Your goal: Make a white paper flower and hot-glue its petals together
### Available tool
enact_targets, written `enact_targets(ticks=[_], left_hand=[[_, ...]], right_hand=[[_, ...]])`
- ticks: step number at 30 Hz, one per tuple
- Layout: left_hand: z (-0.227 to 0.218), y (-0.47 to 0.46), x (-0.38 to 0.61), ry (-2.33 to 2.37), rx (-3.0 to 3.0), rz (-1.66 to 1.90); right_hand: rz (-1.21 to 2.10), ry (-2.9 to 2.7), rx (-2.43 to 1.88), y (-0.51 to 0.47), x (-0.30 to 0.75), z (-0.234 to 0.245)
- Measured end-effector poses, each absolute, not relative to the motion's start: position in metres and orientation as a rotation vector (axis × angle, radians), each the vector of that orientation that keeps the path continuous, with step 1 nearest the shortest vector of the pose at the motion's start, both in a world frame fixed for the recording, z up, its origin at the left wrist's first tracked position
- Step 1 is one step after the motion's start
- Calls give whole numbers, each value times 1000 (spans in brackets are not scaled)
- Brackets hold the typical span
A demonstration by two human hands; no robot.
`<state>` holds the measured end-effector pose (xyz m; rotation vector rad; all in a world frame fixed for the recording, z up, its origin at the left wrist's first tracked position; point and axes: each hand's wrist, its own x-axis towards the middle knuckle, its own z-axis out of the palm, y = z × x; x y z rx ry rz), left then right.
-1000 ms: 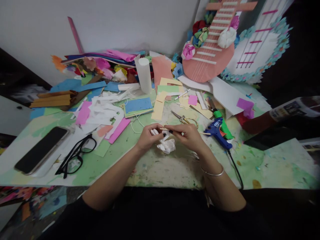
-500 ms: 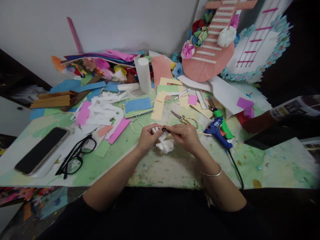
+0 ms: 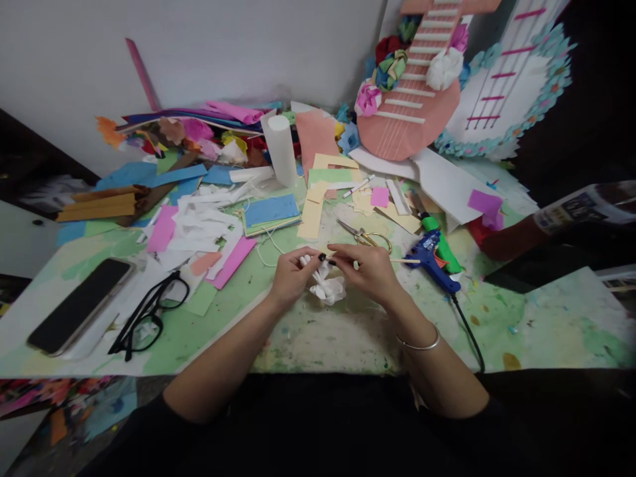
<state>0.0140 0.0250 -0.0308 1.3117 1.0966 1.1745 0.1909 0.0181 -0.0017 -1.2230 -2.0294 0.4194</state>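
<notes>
We see the left hand (image 3: 291, 274) pinching crumpled white paper (image 3: 328, 290), right hand (image 3: 371, 271) with fingers slightly parted, hold on the thin pale stick (image 3: 406, 261) unclear, blue plastic glue gun (image 3: 429, 256) at its three o'clock!

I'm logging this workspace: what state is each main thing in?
Left hand: closed on the white piece
Right hand: grip partly hidden
White piece: crumpled, gathered
Thin stick: mostly hidden, one end showing
Phone: face up, screen dark
White roll: standing upright
Glue gun: lying down
Scissors: lying down, opening unclear
Glasses: lying down
</notes>
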Motion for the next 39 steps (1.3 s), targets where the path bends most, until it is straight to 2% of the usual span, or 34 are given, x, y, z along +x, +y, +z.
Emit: enact_targets(ticks=[20, 39], left_hand=[[-29, 22, 16, 1069, 1240, 1153], [-26, 21, 15, 1138, 1432, 1067]], right_hand=[[399, -2144, -1103, 16, 191, 0], [498, -2118, -1262, 19, 193, 7]])
